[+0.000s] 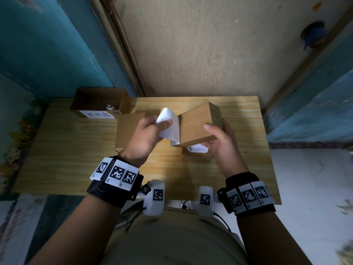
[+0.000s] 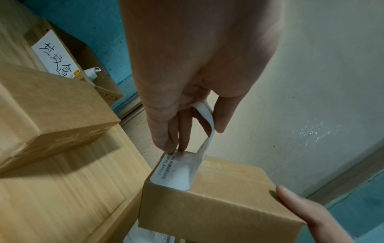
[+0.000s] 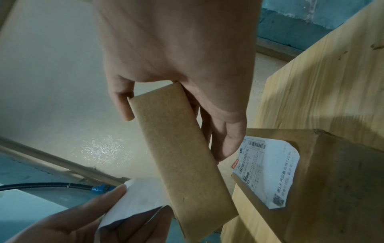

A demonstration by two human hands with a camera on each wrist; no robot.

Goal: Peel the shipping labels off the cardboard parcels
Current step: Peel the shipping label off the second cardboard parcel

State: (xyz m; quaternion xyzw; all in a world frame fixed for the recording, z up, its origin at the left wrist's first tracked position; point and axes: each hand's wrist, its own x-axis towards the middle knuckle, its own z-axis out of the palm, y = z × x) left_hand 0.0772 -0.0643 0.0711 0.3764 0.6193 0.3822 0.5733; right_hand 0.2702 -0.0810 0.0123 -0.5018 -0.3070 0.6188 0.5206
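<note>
My right hand (image 1: pixel 217 136) grips a small cardboard parcel (image 1: pixel 198 123) held tilted above the wooden table (image 1: pixel 76 153). My left hand (image 1: pixel 150 131) pinches a white shipping label (image 1: pixel 170 127) that is partly lifted off the parcel's left face; its lower end still clings to the box. In the left wrist view the label (image 2: pixel 176 171) bends up from the parcel (image 2: pixel 218 205) into my fingers (image 2: pixel 166 136). The right wrist view shows the parcel (image 3: pixel 182 157) edge-on between thumb and fingers (image 3: pixel 226 131), with the label (image 3: pixel 137 200) below. Under the held parcel lies another parcel (image 3: pixel 324 180) with a printed label (image 3: pixel 268 171).
A third plain parcel (image 1: pixel 128 129) sits on the table left of my hands. An open cardboard box (image 1: pixel 99 102) with a handwritten paper tag stands at the table's back left and holds a curled white scrap. A wall rises behind the table.
</note>
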